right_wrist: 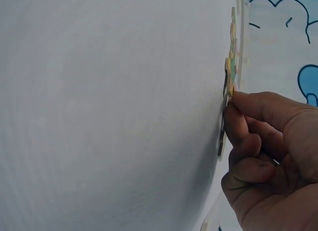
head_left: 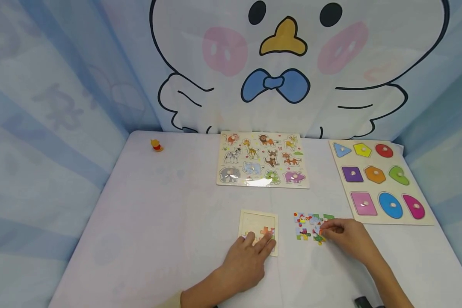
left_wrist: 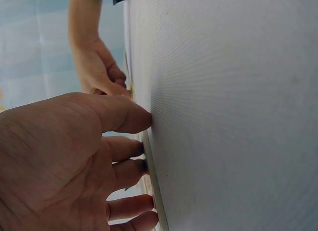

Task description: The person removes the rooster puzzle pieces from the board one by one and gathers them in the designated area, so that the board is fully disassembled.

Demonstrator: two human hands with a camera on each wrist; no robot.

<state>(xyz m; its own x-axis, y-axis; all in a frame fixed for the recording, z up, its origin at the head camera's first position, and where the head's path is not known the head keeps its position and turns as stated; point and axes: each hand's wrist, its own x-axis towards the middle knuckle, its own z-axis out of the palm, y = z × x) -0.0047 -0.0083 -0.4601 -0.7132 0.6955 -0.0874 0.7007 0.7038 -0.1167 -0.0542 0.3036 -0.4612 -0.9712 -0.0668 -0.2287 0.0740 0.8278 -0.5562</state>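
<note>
The left hand (head_left: 246, 263) rests on a small wood tray (head_left: 250, 220), with its fingers spread out and loose, pressing but not wrapped round it. In the left wrist view, the fingertips touch the tray and the thumb is just beside its edge. The tray lies flat on the white table (head_left: 158, 222), and some puzzle bits (head_left: 267, 231) sit in its right part, partly under the fingers. The right hand (head_left: 348, 239) pinches 1 small piece (right_wrist: 230, 87) with its thumb and finger, and its other fingers are curled in. That piece is right by the loose pieces (head_left: 303, 234), a bright bunch to the right of the tray. Behind the tray is the animal board (head_left: 261, 158). At the far right is the shape board (head_left: 381, 187), with 9 shapes in 3 rows. A tiny yellow and red toy (head_left: 156, 146) stands near the back left corner. A big bird (head_left: 273, 117) with a blue bow is on the cloth behind.
</note>
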